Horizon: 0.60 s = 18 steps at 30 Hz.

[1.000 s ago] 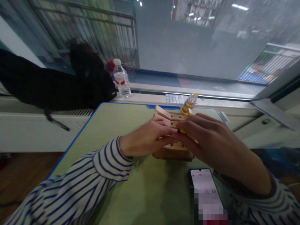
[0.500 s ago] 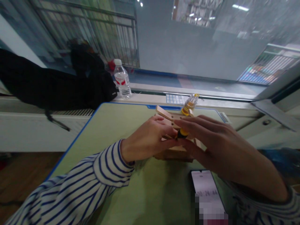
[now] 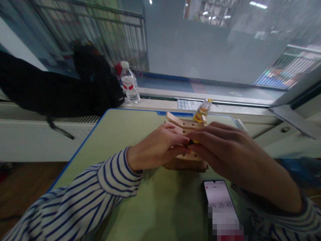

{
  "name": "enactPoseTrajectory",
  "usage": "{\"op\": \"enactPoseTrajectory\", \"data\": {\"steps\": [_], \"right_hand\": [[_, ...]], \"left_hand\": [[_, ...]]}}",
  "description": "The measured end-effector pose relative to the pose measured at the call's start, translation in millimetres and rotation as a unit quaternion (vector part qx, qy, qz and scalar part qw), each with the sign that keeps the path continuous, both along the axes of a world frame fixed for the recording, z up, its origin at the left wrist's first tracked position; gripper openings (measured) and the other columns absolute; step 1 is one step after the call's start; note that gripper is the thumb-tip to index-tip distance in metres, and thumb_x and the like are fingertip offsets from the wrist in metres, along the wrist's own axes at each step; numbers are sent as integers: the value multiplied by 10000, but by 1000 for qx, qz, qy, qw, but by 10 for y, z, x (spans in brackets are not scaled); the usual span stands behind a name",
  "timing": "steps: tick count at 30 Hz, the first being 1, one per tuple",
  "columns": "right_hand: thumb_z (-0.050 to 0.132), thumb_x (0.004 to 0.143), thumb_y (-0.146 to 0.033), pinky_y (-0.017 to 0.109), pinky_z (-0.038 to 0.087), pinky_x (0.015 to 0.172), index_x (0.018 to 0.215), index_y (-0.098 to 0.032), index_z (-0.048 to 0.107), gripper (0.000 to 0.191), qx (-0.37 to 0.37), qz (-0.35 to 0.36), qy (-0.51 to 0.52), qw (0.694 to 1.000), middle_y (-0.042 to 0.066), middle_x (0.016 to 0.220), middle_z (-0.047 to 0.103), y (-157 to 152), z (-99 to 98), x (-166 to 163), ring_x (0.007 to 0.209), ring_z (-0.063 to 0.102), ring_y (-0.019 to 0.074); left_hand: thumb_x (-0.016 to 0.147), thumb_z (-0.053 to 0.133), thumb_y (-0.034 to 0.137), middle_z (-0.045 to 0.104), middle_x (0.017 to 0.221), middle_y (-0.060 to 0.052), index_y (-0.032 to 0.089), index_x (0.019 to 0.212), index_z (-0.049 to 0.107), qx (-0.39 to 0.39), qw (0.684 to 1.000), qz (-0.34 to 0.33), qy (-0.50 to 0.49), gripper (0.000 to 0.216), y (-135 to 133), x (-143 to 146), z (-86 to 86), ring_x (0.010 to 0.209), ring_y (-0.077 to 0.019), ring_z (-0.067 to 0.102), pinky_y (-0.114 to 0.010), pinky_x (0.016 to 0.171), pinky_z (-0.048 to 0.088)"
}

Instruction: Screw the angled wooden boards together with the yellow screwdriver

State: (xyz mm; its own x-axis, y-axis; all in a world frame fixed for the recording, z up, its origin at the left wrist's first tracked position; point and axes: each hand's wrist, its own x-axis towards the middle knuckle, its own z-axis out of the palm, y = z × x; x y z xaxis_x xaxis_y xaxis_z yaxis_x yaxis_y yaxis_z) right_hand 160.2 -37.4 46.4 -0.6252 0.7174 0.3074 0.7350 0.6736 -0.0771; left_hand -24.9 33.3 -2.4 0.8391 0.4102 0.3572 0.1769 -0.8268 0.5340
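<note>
A small wooden assembly (image 3: 187, 124) of pale slats with drilled holes stands on the green desk; its lower front is darker brown. At its near side my left hand (image 3: 160, 145) is closed, thumb and fingertips pinched together, and what lies between them is hidden. My right hand (image 3: 225, 150) is closed around a yellow-and-black screwdriver (image 3: 192, 142), most of which the fingers cover. Its black end points left and meets the fingertips of my left hand. Both hands hide the middle and right of the wooden piece.
A phone with a running timer (image 3: 219, 197) lies on the desk (image 3: 135, 125) near my right forearm. Behind the wooden piece stands a clear container with yellow ends (image 3: 203, 110). A water bottle (image 3: 130, 85) and a black bag (image 3: 75, 90) are by the window sill.
My right hand's fingers have closed further over the screwdriver, so less of its yellow handle shows. The screwdriver now lies flatter. My left hand stays almost in place.
</note>
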Motion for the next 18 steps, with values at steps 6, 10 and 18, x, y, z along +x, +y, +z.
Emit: {"op": "enactPoseTrajectory", "data": {"steps": [6, 10, 18], "right_hand": [[481, 907, -240, 362, 456, 839, 1055, -159, 600, 206, 5, -25, 9, 1000, 78, 1023, 654, 6, -19, -54, 964, 577, 209], [450, 919, -253, 351, 462, 789, 1006, -147, 602, 205, 11, -33, 19, 999, 94, 999, 650, 30, -40, -79, 923, 582, 207], [489, 903, -266, 327, 459, 718, 1008, -167, 602, 184, 19, -42, 8, 999, 68, 937, 659, 62, -53, -56, 845, 593, 196]], "left_hand": [[938, 397, 284, 641, 952, -54, 154, 908, 646, -15, 1000, -22, 10, 283, 18, -12, 0, 966, -164, 559, -316, 919, 387], [938, 395, 254, 627, 1020, -57, 154, 942, 649, -25, 999, -43, 2, 273, 29, -10, 9, 1012, -156, 538, -296, 926, 383], [857, 553, 317, 666, 934, -7, 198, 891, 670, -20, 999, 40, -5, 170, -16, -6, 13, 928, -145, 579, -296, 900, 396]]}}
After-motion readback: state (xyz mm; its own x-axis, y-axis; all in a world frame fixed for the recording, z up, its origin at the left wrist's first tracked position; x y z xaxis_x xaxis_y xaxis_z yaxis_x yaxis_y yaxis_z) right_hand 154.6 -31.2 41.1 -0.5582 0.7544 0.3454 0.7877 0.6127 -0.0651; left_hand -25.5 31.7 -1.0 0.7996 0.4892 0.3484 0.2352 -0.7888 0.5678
